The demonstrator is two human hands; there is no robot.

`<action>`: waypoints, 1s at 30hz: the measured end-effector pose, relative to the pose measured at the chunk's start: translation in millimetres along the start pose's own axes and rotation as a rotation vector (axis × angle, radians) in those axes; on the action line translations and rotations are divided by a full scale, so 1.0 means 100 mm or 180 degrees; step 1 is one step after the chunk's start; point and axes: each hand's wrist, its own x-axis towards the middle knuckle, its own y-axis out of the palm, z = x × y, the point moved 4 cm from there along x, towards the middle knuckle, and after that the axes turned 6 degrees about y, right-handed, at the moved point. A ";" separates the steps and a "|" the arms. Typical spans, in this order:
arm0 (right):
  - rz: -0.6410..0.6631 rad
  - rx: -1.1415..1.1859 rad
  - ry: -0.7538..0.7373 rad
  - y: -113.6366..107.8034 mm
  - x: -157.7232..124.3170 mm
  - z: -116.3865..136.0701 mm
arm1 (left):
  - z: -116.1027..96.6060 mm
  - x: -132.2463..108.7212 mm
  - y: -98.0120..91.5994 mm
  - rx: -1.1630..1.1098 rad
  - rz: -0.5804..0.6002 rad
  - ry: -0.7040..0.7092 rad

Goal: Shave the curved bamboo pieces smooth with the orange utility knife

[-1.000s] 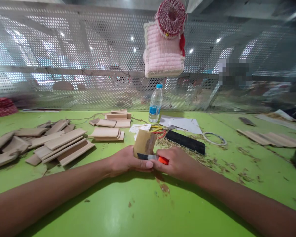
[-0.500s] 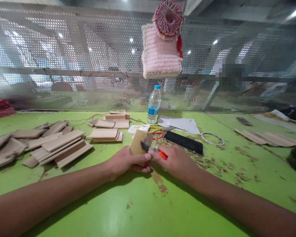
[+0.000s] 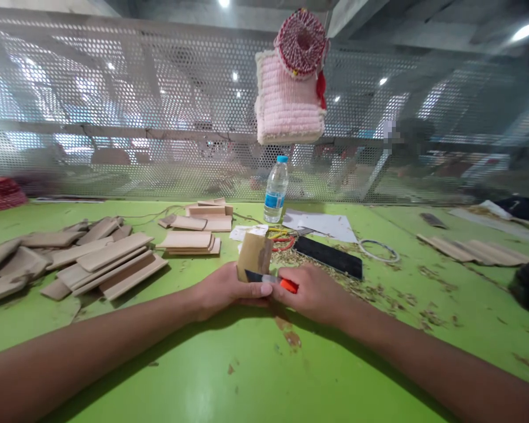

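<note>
Head cam: left hand (image 3: 229, 291) is closed around the bottom of a tan piece (image 3: 254, 256), which stands upright just above the green table (image 3: 247, 376), long side pointing up and away. Right hand (image 3: 311, 292) is fisted on an orange-handled knife (image 3: 268, 279), with the blade lying crosswise, tip aimed left at the piece's lower edge. Both hands are practically touching. More slats (image 3: 110, 261) are piled off to the left.

Bare green table (image 3: 247, 382) lies open nearby; wooden slats (image 3: 110, 261) crowd the left.
</note>
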 end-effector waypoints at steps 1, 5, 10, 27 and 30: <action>0.0003 -0.0005 -0.0005 0.00 0.00 0.00 | 0.00 0.00 0.00 0.0067 -0.0020 0.0007; -0.0028 -0.0108 -0.0006 0.01 -0.01 0.00 | 0.00 -0.01 -0.01 0.0179 -0.0196 -0.0021; -0.0248 -0.0048 0.0298 0.00 0.00 -0.03 | -0.01 0.00 0.01 0.0108 -0.0363 0.0053; -0.0154 -0.0185 0.0070 0.00 0.02 0.00 | 0.02 0.02 -0.03 0.0093 -0.0339 0.0088; -0.0340 -0.0110 0.0313 -0.02 0.05 -0.04 | 0.01 0.02 -0.01 0.0101 -0.0420 0.0157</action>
